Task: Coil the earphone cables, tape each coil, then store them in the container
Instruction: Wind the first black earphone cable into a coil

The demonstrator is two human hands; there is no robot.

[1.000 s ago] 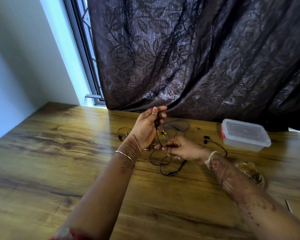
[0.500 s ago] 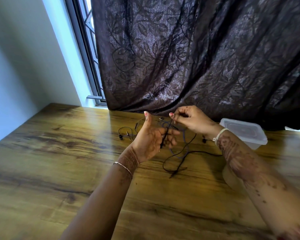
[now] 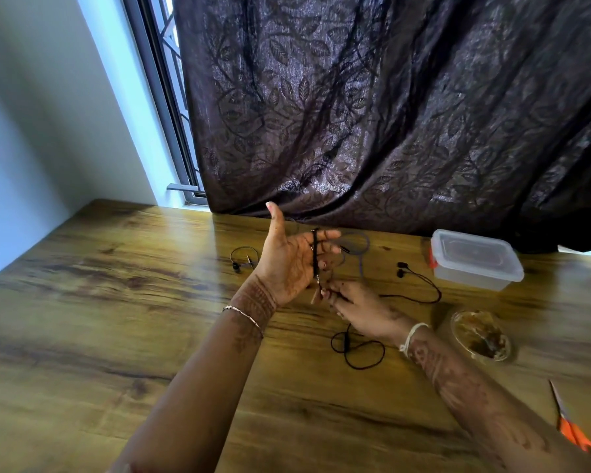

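- Head view: the left hand [image 3: 289,259] is raised above the wooden worktop [image 3: 116,319], palm open toward the camera, thumb pointing up and fingers spread wide.
- A black earphone cable [image 3: 315,254] is wound across the fingers of the left hand; its grip is wide, and the cable stays on it only by the wraps.
- The right hand [image 3: 359,307] is lower, just under the left one, and its fingertips pinch the same cable near the metal plug; this grip is narrow and holds the cable.
- The rest of this cable lies in loose loops [image 3: 357,349] on the worktop, near the right wrist.
- Another earphone set [image 3: 243,259] lies left of the left hand, and a third one [image 3: 420,281] lies between the hands and the container.
- The clear plastic container [image 3: 475,259] stands at the right with its lid on, near the dark curtain [image 3: 389,114].
- A roll of clear tape [image 3: 480,336] lies in front of the container, and orange-handled scissors [image 3: 574,428] lie at the right edge.
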